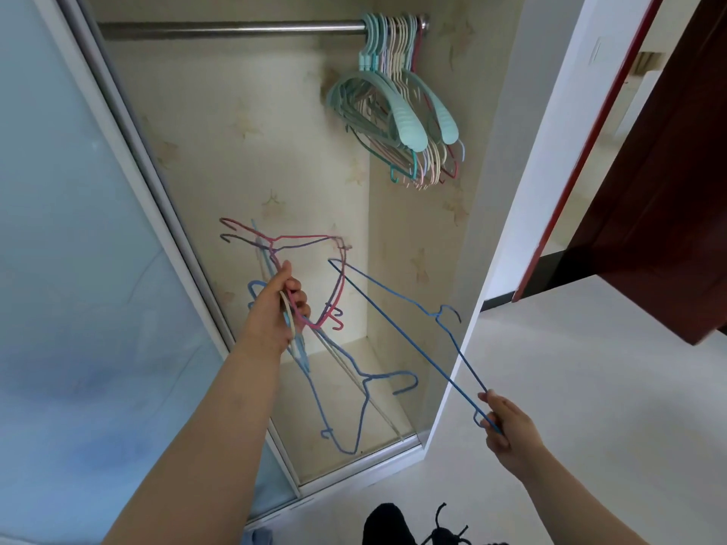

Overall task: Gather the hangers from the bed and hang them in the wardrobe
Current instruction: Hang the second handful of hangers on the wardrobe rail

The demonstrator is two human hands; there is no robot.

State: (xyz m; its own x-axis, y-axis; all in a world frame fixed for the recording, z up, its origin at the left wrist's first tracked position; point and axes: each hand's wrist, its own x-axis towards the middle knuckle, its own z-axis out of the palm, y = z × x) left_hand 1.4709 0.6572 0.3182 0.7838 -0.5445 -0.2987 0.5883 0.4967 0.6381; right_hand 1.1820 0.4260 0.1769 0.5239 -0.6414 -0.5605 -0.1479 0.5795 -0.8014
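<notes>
My left hand [277, 308] grips a bundle of thin wire hangers [314, 285], red, purple, blue and cream, held in front of the open wardrobe. One light blue hanger of that bundle [354, 387] dangles below the hand. My right hand [501, 420] pinches one corner of a single blue wire hanger [397, 328], which stretches up and left toward the bundle, apart from it. High in the wardrobe a metal rail [236, 29] carries several hangers [393, 112], teal, pink and cream, bunched at its right end.
A frosted sliding door [78, 230] covers the wardrobe's left side. The white wardrobe side panel [511, 190] stands right of the opening. A dark red door [649, 171] hangs open at the right. Black shoes [393, 525] show at the bottom edge.
</notes>
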